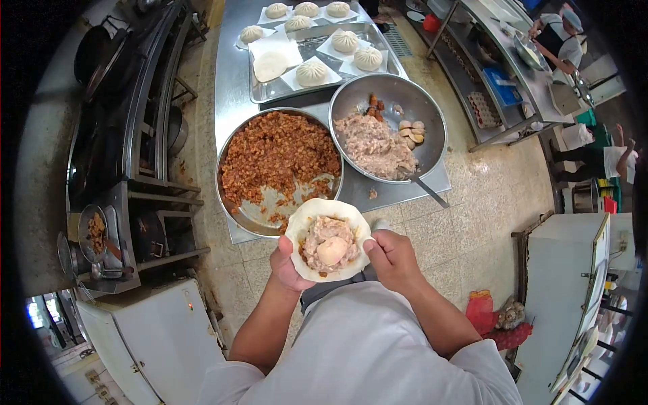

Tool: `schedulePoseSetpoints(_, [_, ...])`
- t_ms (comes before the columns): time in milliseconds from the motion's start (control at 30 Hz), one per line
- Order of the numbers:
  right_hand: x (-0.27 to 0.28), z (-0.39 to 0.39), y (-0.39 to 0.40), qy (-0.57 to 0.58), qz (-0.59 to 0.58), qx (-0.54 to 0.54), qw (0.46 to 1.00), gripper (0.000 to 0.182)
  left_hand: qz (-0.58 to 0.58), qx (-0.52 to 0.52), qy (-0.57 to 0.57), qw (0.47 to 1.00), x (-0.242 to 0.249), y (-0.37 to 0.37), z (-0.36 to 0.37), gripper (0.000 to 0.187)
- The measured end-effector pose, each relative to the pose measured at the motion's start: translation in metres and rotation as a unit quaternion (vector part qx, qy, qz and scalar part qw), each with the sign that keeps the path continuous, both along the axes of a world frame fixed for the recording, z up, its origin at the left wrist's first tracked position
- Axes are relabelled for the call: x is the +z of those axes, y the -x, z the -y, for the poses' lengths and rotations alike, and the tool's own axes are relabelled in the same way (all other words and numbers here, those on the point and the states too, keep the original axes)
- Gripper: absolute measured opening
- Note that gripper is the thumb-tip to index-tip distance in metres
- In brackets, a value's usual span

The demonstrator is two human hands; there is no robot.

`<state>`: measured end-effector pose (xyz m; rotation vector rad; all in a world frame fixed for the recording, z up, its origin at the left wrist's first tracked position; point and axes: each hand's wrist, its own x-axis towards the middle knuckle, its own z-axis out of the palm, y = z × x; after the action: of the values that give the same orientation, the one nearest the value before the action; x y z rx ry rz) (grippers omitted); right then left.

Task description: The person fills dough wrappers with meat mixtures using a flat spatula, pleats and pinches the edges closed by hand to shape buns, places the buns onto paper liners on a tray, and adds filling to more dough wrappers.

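Observation:
A round dough wrapper point(303, 269) lies open between my hands, topped with pale ground meat filling point(324, 233) and a smooth beige piece in the middle. My left hand point(287, 265) supports it from below and at the left, thumb along the rim. At the right edge, my right hand point(393, 260) grips the dough with its thumb on top; those fingers are partly hidden. Just beyond stands a wide pan of reddish-brown chopped filling point(277, 155). Right of that, a steel bowl point(428, 108) holds ground meat point(371, 145), several beige pieces point(412, 133) and a spoon point(432, 192).
Pleated buns point(312, 72) sit on paper squares on and behind a metal tray point(255, 93), alongside a flat dough round point(270, 66). Stoves line the left. Two other people point(567, 40) are at the right, near a steel counter point(540, 111). Red net bags point(480, 310) lie on the floor.

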<state>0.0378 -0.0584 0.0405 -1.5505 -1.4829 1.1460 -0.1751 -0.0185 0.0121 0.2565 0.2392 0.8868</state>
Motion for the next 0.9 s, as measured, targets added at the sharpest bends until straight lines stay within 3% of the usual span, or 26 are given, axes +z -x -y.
schedulePoseSetpoints(67, [0.008,-0.001,-0.001,0.000,0.017,0.017,1.000,0.023,-0.008,-0.001,-0.013,1.000,-0.003,0.003,0.001,0.101])
schedulePoseSetpoints(167, [0.014,-0.004,0.004,0.015,-0.081,-0.032,0.996,0.020,0.004,-0.004,-0.013,1.000,0.001,0.003,-0.001,0.101])
schedulePoseSetpoints(233, [0.004,-0.007,0.008,-0.027,-0.207,-0.059,0.976,0.021,0.021,-0.007,0.002,1.000,0.005,0.002,-0.002,0.100])
schedulePoseSetpoints(333, [0.001,-0.007,0.011,-0.007,-0.279,-0.068,0.958,0.018,0.014,-0.011,0.004,1.000,0.009,0.000,-0.003,0.100])
schedulePoseSetpoints(467, [0.002,-0.003,-0.002,0.032,-0.184,-0.051,0.981,0.013,-0.006,-0.017,0.015,1.000,0.010,-0.001,-0.004,0.098])
schedulePoseSetpoints(533, [0.006,-0.004,-0.007,-0.079,0.003,0.010,0.997,0.013,-0.011,-0.020,0.026,0.999,0.010,-0.001,-0.003,0.097])
schedulePoseSetpoints(667, [0.013,-0.006,-0.008,-0.075,0.019,0.023,0.997,0.013,-0.012,-0.024,0.014,1.000,0.016,-0.002,-0.004,0.096])
schedulePoseSetpoints(733, [0.017,-0.009,-0.001,-0.053,-0.122,-0.048,0.990,0.015,-0.007,-0.024,0.004,1.000,0.019,-0.002,-0.005,0.096])
schedulePoseSetpoints(833, [0.009,-0.017,0.009,-0.064,-0.211,-0.081,0.972,0.015,0.015,-0.055,-0.002,0.998,0.021,-0.002,-0.009,0.095])
schedulePoseSetpoints(900, [0.018,-0.019,0.002,-0.046,-0.152,-0.054,0.986,0.014,-0.002,-0.069,-0.014,0.998,0.022,-0.001,-0.011,0.094])
